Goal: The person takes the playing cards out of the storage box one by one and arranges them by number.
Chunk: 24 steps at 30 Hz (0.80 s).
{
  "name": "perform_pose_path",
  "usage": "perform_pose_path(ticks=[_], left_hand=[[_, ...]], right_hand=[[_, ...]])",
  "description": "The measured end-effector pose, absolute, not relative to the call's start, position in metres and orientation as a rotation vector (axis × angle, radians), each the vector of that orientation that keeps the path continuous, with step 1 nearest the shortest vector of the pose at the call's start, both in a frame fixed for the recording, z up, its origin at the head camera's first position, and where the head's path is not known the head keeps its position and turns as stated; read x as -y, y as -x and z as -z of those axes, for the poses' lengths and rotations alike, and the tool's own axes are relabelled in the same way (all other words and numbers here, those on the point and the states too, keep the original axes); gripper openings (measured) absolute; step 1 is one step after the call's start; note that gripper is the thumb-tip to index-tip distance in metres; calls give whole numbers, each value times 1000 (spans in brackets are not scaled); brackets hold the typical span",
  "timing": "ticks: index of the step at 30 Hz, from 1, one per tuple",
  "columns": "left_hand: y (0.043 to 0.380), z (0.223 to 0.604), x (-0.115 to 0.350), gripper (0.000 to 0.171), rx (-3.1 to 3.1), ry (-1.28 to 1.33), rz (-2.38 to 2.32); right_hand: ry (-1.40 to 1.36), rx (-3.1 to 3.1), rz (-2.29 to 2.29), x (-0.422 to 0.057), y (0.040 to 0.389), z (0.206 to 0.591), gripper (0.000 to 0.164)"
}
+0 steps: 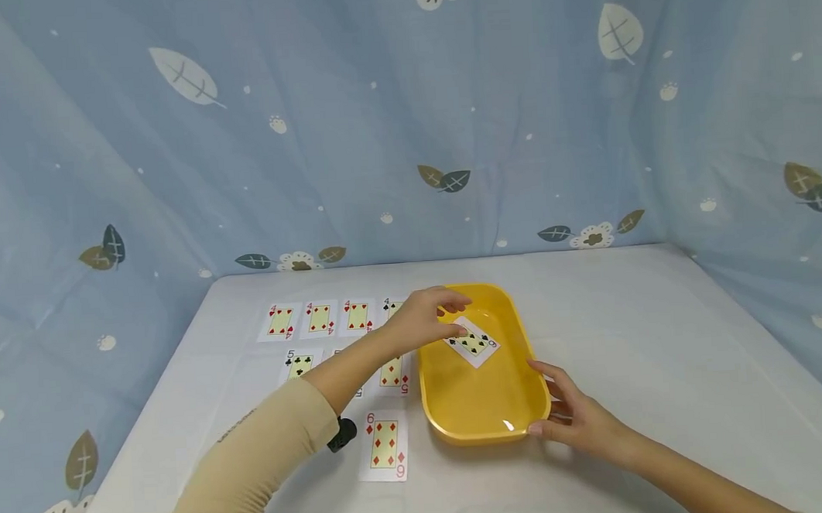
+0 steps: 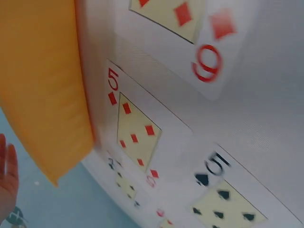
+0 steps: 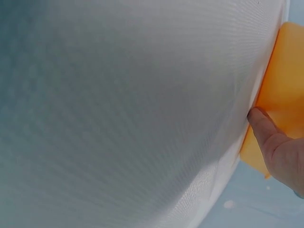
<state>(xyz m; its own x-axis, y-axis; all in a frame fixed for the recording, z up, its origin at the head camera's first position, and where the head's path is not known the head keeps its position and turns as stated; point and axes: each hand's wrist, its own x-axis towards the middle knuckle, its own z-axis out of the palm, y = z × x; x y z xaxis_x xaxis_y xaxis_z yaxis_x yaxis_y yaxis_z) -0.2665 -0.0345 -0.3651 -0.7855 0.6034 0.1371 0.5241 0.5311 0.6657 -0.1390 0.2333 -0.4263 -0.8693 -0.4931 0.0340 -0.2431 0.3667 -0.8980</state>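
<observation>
My left hand (image 1: 424,318) reaches over the yellow tray (image 1: 484,396), its fingers spread apart from the thumb. A playing card, a black six (image 1: 481,350), lies at a slant in the tray, and the thumb overlaps its upper edge. In the left wrist view only part of the left hand (image 2: 7,180) shows, fingers straight, past the tray's side (image 2: 42,90). My right hand (image 1: 580,418) holds the tray's near right corner, thumb at the front and fingers along the right side. In the right wrist view a fingertip (image 3: 256,114) presses low against the tray wall.
Left of the tray, cards lie face up in rows: fours such as the four of diamonds (image 1: 320,319) at the back, fives like the five of clubs (image 1: 300,364), and a six of diamonds (image 1: 384,446) in front. My left sleeve (image 1: 274,442) covers part of them.
</observation>
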Motion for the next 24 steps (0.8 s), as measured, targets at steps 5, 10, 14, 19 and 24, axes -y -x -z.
perform_pose_path(ticks=[5, 10, 14, 19, 24], left_hand=[[277, 371, 20, 54, -2687, -1031, -831], [284, 374, 11, 68, -2621, -1020, -668], [289, 377, 7, 74, -2520, -1007, -593], [296, 382, 2, 71, -2435, -1053, -544], [304, 390, -6, 63, -2432, -1025, -565]], right_hand=[[633, -2382, 1496, -234, 139, 426, 79], [633, -2374, 1501, -234, 140, 426, 79], [648, -2362, 1519, -233, 139, 427, 79], [672, -2348, 1539, -233, 139, 428, 78], [696, -2358, 1530, -233, 140, 428, 77]])
